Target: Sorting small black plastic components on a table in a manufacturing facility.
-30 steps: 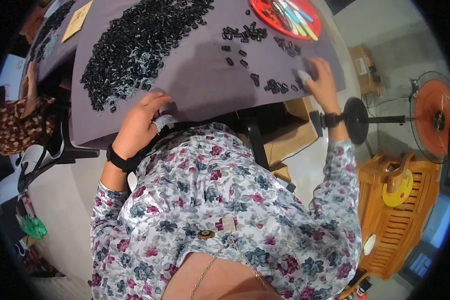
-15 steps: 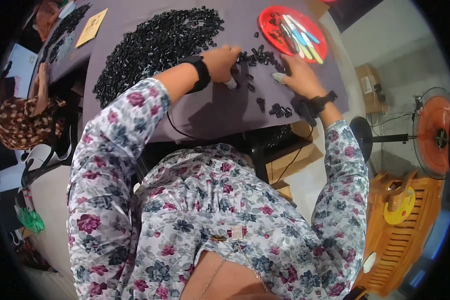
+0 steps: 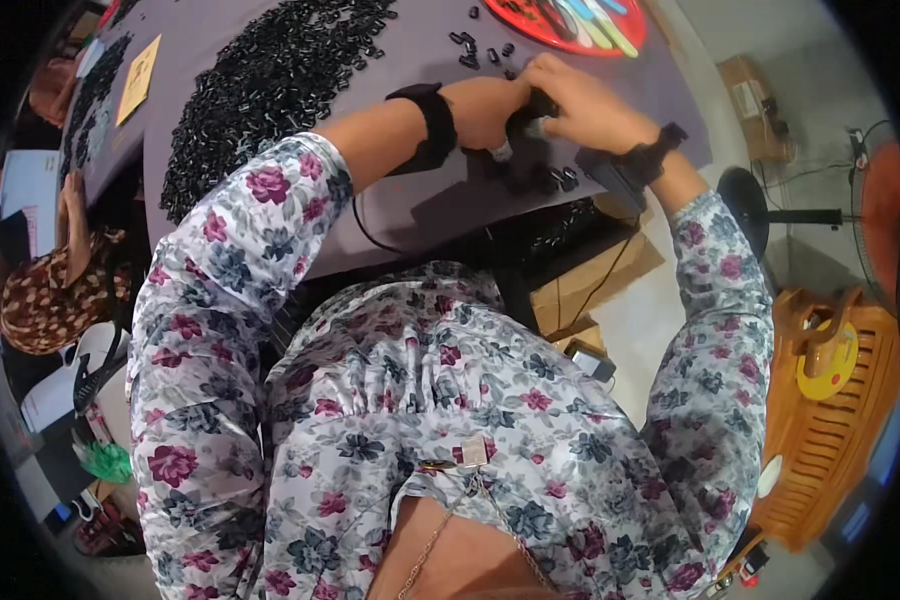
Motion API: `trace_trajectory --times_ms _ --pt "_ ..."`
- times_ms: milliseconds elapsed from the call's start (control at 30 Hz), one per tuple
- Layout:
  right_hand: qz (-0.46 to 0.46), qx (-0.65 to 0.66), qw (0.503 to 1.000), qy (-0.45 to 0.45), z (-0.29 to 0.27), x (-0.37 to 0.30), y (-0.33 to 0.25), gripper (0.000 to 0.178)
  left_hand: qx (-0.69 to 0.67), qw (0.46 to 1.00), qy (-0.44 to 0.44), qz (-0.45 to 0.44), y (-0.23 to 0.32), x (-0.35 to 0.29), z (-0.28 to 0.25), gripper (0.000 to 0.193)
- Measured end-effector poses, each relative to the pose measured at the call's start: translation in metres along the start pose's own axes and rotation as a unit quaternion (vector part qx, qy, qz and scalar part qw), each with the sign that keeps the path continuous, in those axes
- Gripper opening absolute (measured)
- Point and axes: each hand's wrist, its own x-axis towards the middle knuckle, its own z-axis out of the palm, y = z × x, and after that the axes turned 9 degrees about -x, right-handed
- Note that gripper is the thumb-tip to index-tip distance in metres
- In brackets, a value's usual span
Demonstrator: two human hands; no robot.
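Note:
My left hand (image 3: 482, 112) and my right hand (image 3: 592, 108) meet over the near right part of the cloth-covered table. Their fingers curl toward each other around a dark clump of small black pieces (image 3: 540, 104), mostly hidden by the fingers. Each thumb has a greyish covering on its tip. A few loose black pieces (image 3: 465, 48) lie just beyond the hands, and a small group (image 3: 562, 179) sits near the table's front edge. A large heap of the same black pieces (image 3: 280, 80) spreads to the left of my left hand.
A red plate (image 3: 540, 36) with white, blue and green handled tools (image 3: 595, 28) stands at the far right. Left of the heap lies a yellow card (image 3: 138, 80). Another person's forearm (image 3: 73, 220) rests at the far left. A fan (image 3: 880, 220) and orange slatted plastic furniture (image 3: 840, 430) stand at right.
My hands were apart on either side of a loose cluster of black pieces; now they are together around a clump. The view has shifted, so the plate and heap sit higher.

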Motion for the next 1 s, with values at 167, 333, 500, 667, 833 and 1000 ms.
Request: trace_trajectory --times_ms 167,333,500,667,833,1000 --pt "0.049 0.046 0.998 0.019 -0.003 -0.053 -0.012 0.033 -0.03 0.999 -0.008 0.023 0.041 0.006 0.03 0.057" --pt "0.127 0.044 0.991 -0.001 -0.015 -0.091 -0.015 0.033 -0.108 0.988 0.044 0.1 0.057 0.024 0.068 0.051" --pt "0.192 0.06 0.979 -0.02 -0.023 -0.108 -0.013 0.043 -0.13 0.981 0.005 0.145 0.055 0.019 0.069 0.052" --pt "0.208 0.02 0.976 0.056 -0.018 -0.089 0.006 0.044 -0.034 0.994 0.103 -0.006 0.002 0.021 0.003 0.037" --pt "0.206 -0.04 0.977 0.035 -0.01 -0.043 0.011 0.046 -0.005 0.951 0.295 -0.096 -0.051 0.013 -0.06 0.048" --pt "0.132 0.038 0.989 0.058 0.0 0.001 0.004 0.056 0.116 0.961 0.251 -0.016 -0.067 0.029 -0.078 0.051"
